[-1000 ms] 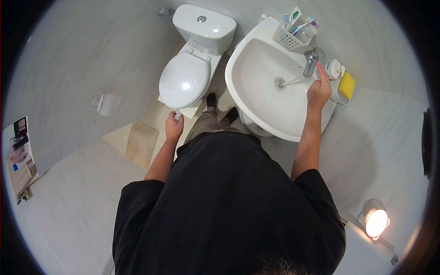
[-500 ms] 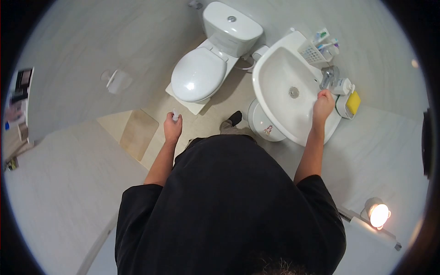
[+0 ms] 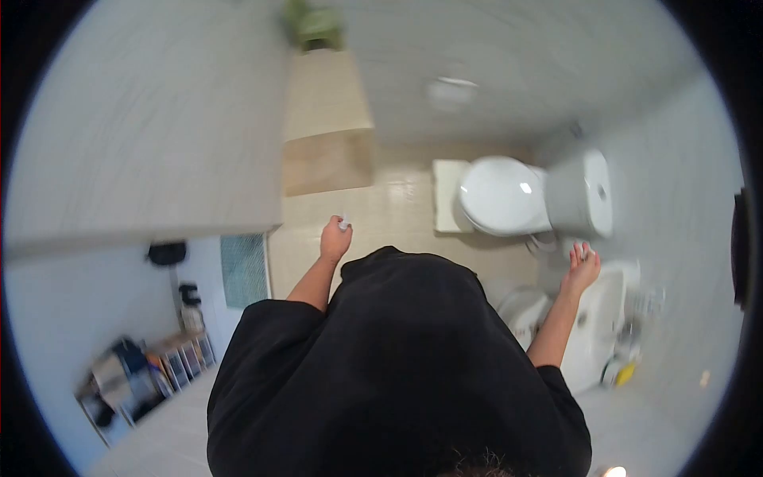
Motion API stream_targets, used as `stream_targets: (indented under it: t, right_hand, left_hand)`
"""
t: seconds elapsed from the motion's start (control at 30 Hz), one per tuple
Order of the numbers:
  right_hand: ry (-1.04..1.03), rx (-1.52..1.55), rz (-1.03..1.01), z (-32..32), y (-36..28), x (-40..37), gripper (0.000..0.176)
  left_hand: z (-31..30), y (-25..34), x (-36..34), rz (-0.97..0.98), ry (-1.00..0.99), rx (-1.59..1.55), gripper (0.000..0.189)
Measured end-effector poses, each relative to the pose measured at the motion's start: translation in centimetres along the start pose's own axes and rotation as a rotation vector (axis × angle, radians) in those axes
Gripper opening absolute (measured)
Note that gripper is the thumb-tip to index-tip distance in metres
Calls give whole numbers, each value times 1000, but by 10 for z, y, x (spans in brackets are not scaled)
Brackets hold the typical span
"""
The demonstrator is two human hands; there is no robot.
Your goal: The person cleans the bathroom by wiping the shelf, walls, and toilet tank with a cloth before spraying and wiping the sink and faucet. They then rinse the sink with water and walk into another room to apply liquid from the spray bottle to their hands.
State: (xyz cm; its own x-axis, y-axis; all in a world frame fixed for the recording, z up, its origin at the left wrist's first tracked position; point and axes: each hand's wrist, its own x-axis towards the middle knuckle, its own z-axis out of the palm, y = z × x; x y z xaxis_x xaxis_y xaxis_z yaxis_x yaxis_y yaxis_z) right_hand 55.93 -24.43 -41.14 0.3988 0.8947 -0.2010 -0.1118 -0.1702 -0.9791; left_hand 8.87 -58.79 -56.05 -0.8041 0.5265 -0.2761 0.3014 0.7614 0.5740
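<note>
My left hand is closed around a small whitish, see-through piece that looks like a little bottle or cap; its exact kind is too small to tell. It hangs over the tiled floor, to the left of my black shirt. My right hand is raised above the edge of the white sink, its fingers curled round a small pale thing that blur keeps me from naming. Just beyond that hand stands the white toilet, lid down.
A brown mat lies on the floor ahead, and a green stool stands farther off. On the left, past the wall's edge, are a teal mat and a loaded shelf. A round white bin sits near the sink.
My view has swung to the left, bringing the doorway side into sight and shifting toilet and sink rightward. My right hand has moved away from the tap. The left hand keeps its small piece.
</note>
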Motion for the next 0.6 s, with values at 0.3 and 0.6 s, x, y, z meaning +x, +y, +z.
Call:
stream_targets:
  t: [0.3, 0.6]
  right_hand:
    - [-877, -368, 221, 287, 110, -148, 20]
    - [-1568, -815, -151, 447, 168, -318, 19]
  left_hand:
    - [-95, -144, -34, -464, 381, -192, 37]
    - [-62, -217, -151, -874, 606, -331, 58]
